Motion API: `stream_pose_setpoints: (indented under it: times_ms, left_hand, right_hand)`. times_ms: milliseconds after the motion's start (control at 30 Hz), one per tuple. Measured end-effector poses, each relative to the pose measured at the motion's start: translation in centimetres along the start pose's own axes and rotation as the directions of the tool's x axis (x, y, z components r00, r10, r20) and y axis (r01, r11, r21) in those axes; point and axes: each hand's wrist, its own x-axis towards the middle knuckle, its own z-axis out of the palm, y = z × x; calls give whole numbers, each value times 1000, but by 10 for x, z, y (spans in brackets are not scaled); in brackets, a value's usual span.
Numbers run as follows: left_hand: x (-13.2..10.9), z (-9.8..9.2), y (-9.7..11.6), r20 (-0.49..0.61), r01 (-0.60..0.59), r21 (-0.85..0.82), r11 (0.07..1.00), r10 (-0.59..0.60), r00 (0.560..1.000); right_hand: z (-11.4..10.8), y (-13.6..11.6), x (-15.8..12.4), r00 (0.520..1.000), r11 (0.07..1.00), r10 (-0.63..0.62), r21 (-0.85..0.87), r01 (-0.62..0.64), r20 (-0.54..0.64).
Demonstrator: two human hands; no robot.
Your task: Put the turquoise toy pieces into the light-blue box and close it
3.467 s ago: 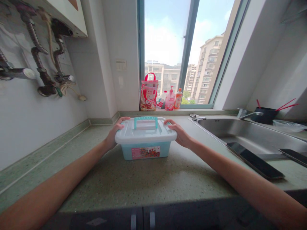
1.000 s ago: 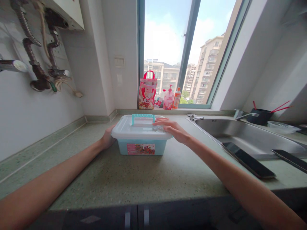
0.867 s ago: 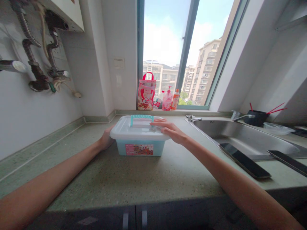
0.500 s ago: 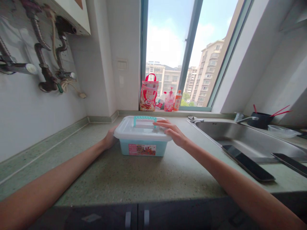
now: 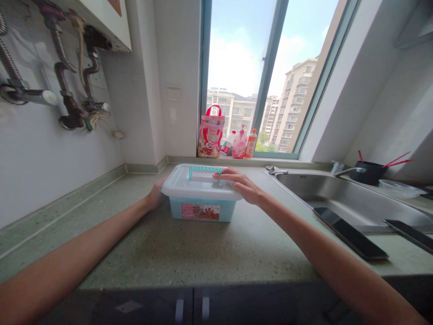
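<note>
A light-blue plastic box [image 5: 203, 208] with a translucent white lid [image 5: 176, 183] and a turquoise handle [image 5: 203, 169] stands on the counter, a printed sticker on its front. The lid lies over the box. My left hand [image 5: 156, 195] is against the box's left side, its fingers mostly hidden behind the lid's edge. My right hand [image 5: 245, 186] rests on the lid's right part, palm down, fingers stretched out and reaching to the right end of the handle.
A sink [image 5: 338, 194] is on the right, two dark phone-like slabs [image 5: 350, 232] along its front edge. A black pot [image 5: 367, 173] and clear bowl [image 5: 401, 188] stand behind. A red bag [image 5: 211, 139] and pink pump bottle [image 5: 240, 143] are on the windowsill.
The fingers of my right hand have shifted slightly left across the lid by the handle. The view has moved a little; the box and my left hand look unchanged.
</note>
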Motion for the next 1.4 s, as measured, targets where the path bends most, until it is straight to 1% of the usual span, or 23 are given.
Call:
stream_pose_setpoints:
  times_ms: [200,300,400,500,567,667,767,833,933,1000,1067,1133,1200,1233,1267,1300,1333,1400]
  left_hand:
    - [9,-15,-11,14,-3,-9,1000,3,1000]
    - [10,-19,-14,25,-10,-5,1000,10,1000]
    - [9,-17,-11,42,-22,43,999,20,999]
    - [5,-11,-6,90,-21,85,996,14,996]
    - [2,-7,-3,101,-19,92,996,10,995]
    - [1,-5,-1,82,-44,82,996,38,996]
    - [1,-4,-1,90,-54,62,997,48,995]
    - [1,-2,-1,109,-59,64,996,51,993]
    - [1,-1,-1,147,-65,84,994,52,988]
    - [1,0,-1,160,-58,96,994,43,986]
    - [0,2,-1,152,-59,105,993,43,988]
    - [-1,3,-1,150,-62,110,992,46,988]
    - [-1,4,0,171,-58,111,992,38,984]
    - [-1,4,0,187,-52,112,992,30,982]
    - [-1,4,0,200,-46,115,992,22,979]
    - [-1,3,0,209,-43,118,992,17,978]
    - [-1,3,0,215,-42,122,992,15,977]
    - [0,0,-1,222,-40,127,991,11,975]
  right_hand:
    - [7,1,-3,996,999,-2,35,5,-89]
    - [9,-1,-5,988,999,11,54,-2,-155]
    - [12,-4,-9,975,1000,22,20,-18,-220]
    - [17,-9,-14,956,999,4,-46,-18,-294]
    - [20,-12,-16,933,996,-19,-86,-13,-358]
    - [23,-17,-19,880,986,-54,-166,-29,-472]
    - [18,-18,-21,819,954,-82,-282,-99,-568]
    - [10,-14,-23,787,923,-94,-350,-162,-610]
    - [-8,-1,-28,735,869,-83,-410,-277,-673]
    - [-24,15,-33,686,822,-59,-425,-379,-726]
    - [-41,34,-42,622,760,-32,-423,-493,-782]
    - [-56,57,-54,547,685,12,-392,-614,-837]
    - [-63,79,-66,481,600,89,-338,-725,-872]
    - [-63,89,-72,460,556,144,-313,-770,-876]
    - [-61,98,-78,448,512,201,-297,-806,-871]
    - [-57,106,-83,446,470,257,-293,-833,-857]
    - [-51,113,-87,456,431,307,-305,-849,-835]
    - [-40,123,-91,498,370,379,-366,-854,-780]
